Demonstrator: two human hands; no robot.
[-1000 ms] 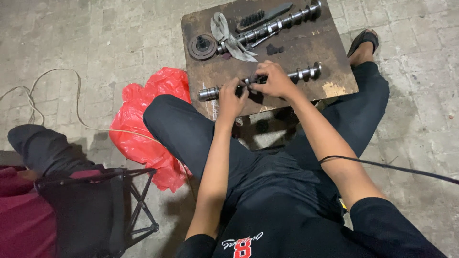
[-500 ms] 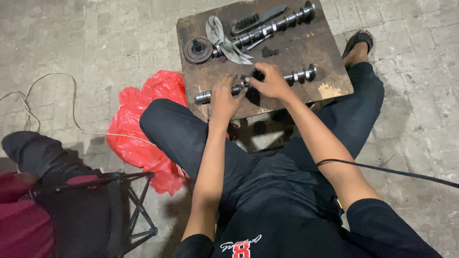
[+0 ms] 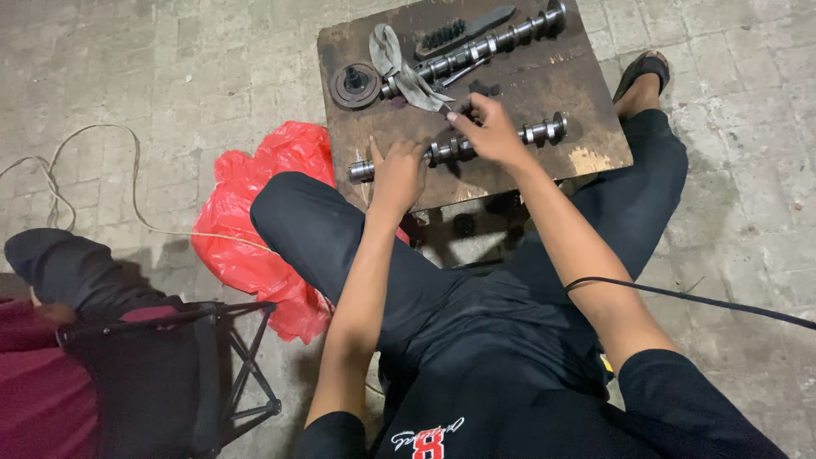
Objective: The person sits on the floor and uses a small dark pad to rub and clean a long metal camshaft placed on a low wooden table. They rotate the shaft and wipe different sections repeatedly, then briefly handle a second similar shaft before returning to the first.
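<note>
A brown wooden board [image 3: 595, 93] sits on the paved floor in front of my knees. Two steel camshafts lie on it. My left hand [image 3: 398, 174] grips the near camshaft [image 3: 537, 132] close to its left end. My right hand [image 3: 495, 132] hovers just above that shaft, thumb and forefinger pinched together at the tip of a grey rag [image 3: 398, 66]. I cannot tell whether the pinch holds anything. The rag drapes over the far camshaft [image 3: 493, 42]. A round dark pulley [image 3: 353, 83] lies at the board's left, and a black brush [image 3: 463, 28] at the far edge.
A red plastic bag [image 3: 255, 212] lies left of my leg. A pale cord [image 3: 85, 149] loops on the floor. A black folding stool [image 3: 229, 357] and another person's leg [image 3: 68, 272] are at lower left. A black cable [image 3: 705, 299] crosses my right arm.
My right hand has lifted off the near camshaft and moved up toward the rag's tip. My left hand has stayed on the shaft.
</note>
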